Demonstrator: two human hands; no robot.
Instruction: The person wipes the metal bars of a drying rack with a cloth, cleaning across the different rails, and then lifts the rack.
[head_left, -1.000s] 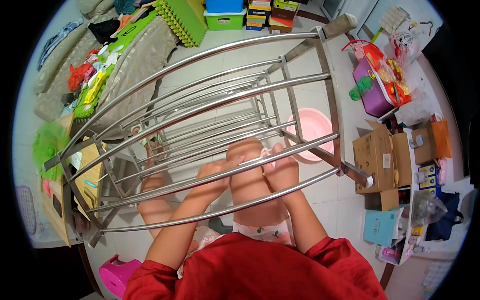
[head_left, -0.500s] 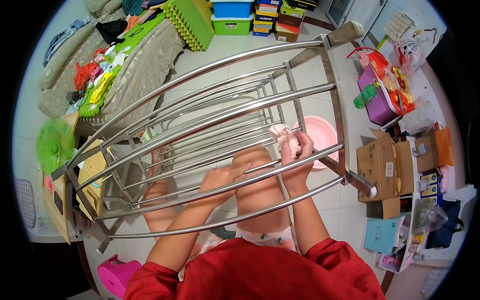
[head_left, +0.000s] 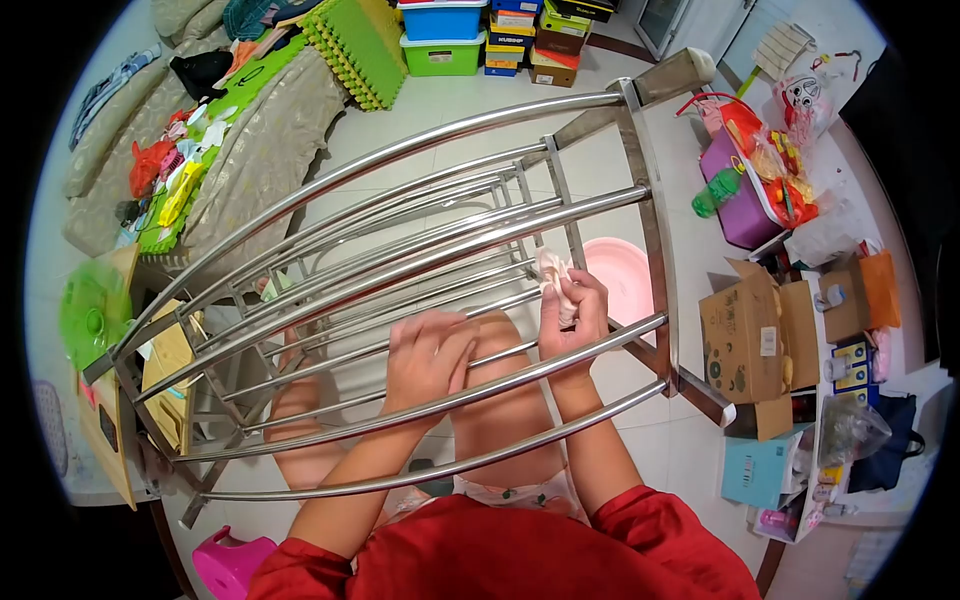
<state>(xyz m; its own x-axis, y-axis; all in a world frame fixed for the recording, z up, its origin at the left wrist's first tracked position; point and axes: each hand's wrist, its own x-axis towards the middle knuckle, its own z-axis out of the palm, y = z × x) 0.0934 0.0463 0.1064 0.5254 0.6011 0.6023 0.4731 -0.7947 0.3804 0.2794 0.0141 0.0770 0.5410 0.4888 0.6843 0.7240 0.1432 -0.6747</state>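
Observation:
A metal rack [head_left: 410,275] of shiny tubes and flat end bars lies tilted across my lap. My right hand [head_left: 575,315] is closed on a crumpled whitish cloth [head_left: 553,275], held up among the tubes near the rack's right end. Below that wrist passes one of the front tubes. To the left, my left hand [head_left: 430,355] is over a thin inner rod, its fingers loosely bent and apart from the cloth, slightly blurred. Both forearms reach over the front tubes.
A pink basin [head_left: 615,280] stands on the floor behind the rack's right end. At right are an open cardboard box [head_left: 740,335] and a purple bin [head_left: 735,190]. A green fan [head_left: 95,315] is at left, above a pink stool [head_left: 230,560]. Stacked boxes [head_left: 440,55] stand at the back.
My left hand has lifted and turned from a pointing pose along the rod to loosely bent fingers. My right hand still holds the cloth. The whole view has shifted slightly.

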